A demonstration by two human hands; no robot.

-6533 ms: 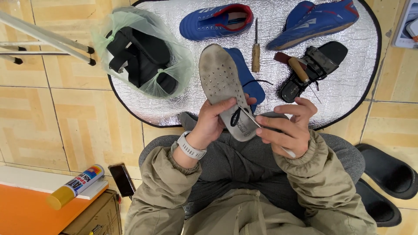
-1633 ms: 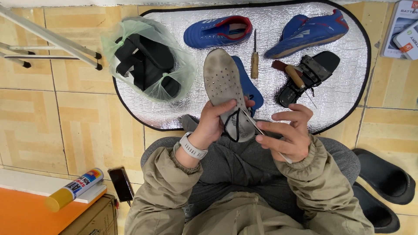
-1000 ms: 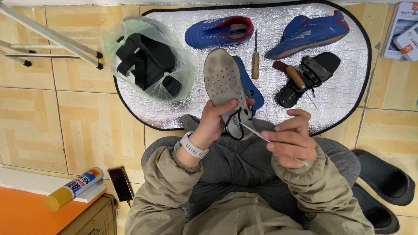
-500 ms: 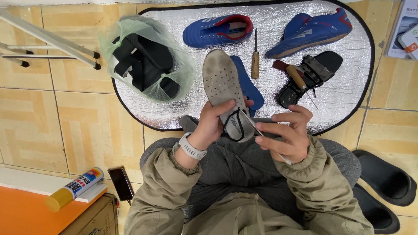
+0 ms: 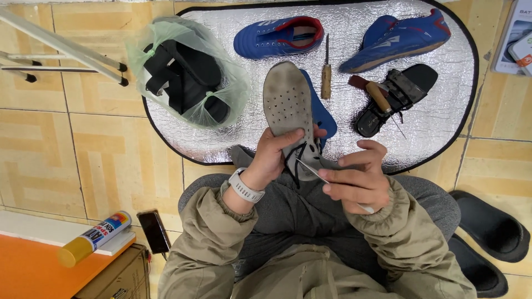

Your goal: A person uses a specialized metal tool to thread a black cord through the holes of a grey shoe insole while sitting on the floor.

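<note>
My left hand (image 5: pixel 275 156) grips a blue shoe (image 5: pixel 296 111) turned sole up, its worn grey sole facing me, held above my lap. My right hand (image 5: pixel 357 180) pinches a thin metal tool (image 5: pixel 311 171) like an awl or needle, its tip against the heel edge of the sole where a dark thread loops. A white watch (image 5: pixel 244 187) sits on my left wrist.
A silver mat (image 5: pixel 244 119) on the tiled floor carries two blue shoes (image 5: pixel 280 36) (image 5: pixel 396 39), a wooden-handled awl (image 5: pixel 326 77), a black sandal (image 5: pixel 396 97) with a tool on it, and a green bag of black sandals (image 5: pixel 185 75). Black slippers (image 5: pixel 490 224) lie right; spray can (image 5: pixel 94 238) and phone (image 5: pixel 154 231) left.
My right hand pulled away to the right, came back against the heel, and now sits slightly lower with the tool tip at the sole's edge. The left hand keeps the shoe steady.
</note>
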